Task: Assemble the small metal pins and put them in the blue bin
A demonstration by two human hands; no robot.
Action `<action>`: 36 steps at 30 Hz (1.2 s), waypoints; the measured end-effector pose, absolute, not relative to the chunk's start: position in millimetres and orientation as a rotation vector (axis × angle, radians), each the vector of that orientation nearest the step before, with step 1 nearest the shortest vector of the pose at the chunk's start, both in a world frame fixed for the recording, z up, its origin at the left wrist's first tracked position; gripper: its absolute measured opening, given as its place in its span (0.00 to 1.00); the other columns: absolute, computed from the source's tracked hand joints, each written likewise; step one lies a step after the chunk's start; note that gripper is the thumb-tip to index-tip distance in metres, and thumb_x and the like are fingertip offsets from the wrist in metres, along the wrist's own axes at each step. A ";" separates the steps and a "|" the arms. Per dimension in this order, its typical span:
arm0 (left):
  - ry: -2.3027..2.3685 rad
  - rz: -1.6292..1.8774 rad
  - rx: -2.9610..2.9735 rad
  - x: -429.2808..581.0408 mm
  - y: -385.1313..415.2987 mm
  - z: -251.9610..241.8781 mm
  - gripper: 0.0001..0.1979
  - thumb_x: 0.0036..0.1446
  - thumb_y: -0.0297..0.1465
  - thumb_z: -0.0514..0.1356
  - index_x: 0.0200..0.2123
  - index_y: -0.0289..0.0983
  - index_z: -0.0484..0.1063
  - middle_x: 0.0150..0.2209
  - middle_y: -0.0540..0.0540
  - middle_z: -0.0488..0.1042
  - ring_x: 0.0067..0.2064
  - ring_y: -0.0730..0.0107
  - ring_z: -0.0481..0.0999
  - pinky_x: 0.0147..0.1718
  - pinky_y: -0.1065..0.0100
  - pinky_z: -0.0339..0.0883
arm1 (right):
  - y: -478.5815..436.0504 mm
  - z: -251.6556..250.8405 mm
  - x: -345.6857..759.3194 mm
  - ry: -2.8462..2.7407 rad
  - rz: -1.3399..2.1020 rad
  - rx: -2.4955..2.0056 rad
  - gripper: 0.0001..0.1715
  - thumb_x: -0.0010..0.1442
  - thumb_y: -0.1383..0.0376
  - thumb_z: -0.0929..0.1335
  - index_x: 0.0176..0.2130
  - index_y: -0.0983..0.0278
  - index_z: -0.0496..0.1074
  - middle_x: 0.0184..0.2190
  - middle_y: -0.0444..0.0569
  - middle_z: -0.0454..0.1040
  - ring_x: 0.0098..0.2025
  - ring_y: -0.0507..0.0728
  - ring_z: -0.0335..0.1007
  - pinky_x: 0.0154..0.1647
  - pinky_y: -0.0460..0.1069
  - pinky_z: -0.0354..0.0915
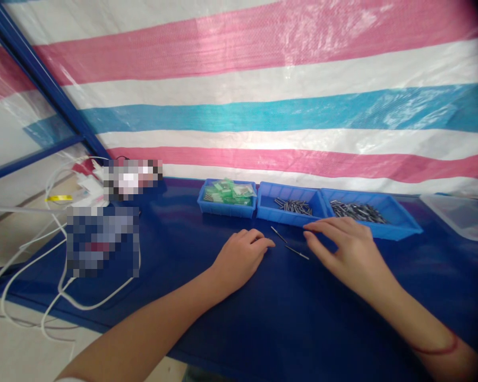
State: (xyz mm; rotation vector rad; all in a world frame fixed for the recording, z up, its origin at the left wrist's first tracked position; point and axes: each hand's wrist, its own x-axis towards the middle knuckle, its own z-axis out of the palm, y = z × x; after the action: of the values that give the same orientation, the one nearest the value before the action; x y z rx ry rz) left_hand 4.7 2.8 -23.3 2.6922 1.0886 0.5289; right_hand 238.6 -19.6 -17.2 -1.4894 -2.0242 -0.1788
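Two slender metal rods, each thicker along part of its length, lie apart on the dark blue tabletop between my hands. My left hand rests on the table just left of them, fingers curled and nothing seen in its grasp. Over the table to their right is my right hand, thumb and forefinger apart, holding nothing. Its fingertips are in front of the middle blue bin, which contains short metal rods. More metal pieces fill part of the right blue bin, partly hidden by that hand.
A smaller blue bin at the left of the row holds green-and-clear plastic packets. A clear plastic container stands far right. White cables loop over the table's left side beside blurred-out items. A striped sheet hangs behind.
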 end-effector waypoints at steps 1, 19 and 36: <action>1.091 0.537 2.684 4.8 3.2 -22.4 0.12 0.65 0.28 0.51 0.46 0.39 0.72 0.43 0.46 0.73 0.41 0.66 0.71 0.42 0.63 0.66 | -21.0 -18.0 233.8 -2.046 -0.141 -1.464 0.11 0.60 0.60 0.65 0.38 0.60 0.76 0.37 0.50 0.78 0.42 0.61 0.71 0.45 0.59 0.62; 0.937 0.863 2.096 17.6 -9.5 -15.2 0.11 0.57 0.32 0.62 0.42 0.37 0.69 0.38 0.48 0.75 0.36 0.72 0.73 0.36 0.72 0.66 | -38.3 -15.7 198.4 -1.743 0.655 -1.284 0.09 0.60 0.59 0.66 0.35 0.60 0.75 0.32 0.46 0.76 0.34 0.55 0.72 0.35 0.50 0.67; 0.902 0.857 2.186 19.5 -10.7 -14.5 0.08 0.61 0.34 0.58 0.35 0.35 0.72 0.30 0.49 0.72 0.31 0.73 0.69 0.34 0.72 0.62 | -41.4 -20.5 197.2 -1.699 0.694 -1.221 0.06 0.60 0.61 0.67 0.34 0.60 0.73 0.31 0.46 0.74 0.34 0.54 0.69 0.36 0.50 0.65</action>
State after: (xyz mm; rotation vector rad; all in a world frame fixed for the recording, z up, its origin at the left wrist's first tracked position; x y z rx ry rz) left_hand 19.5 -10.7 -14.5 2.1856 0.9018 0.8574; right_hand 197.2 -41.4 -20.5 -1.2208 -1.6991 0.6945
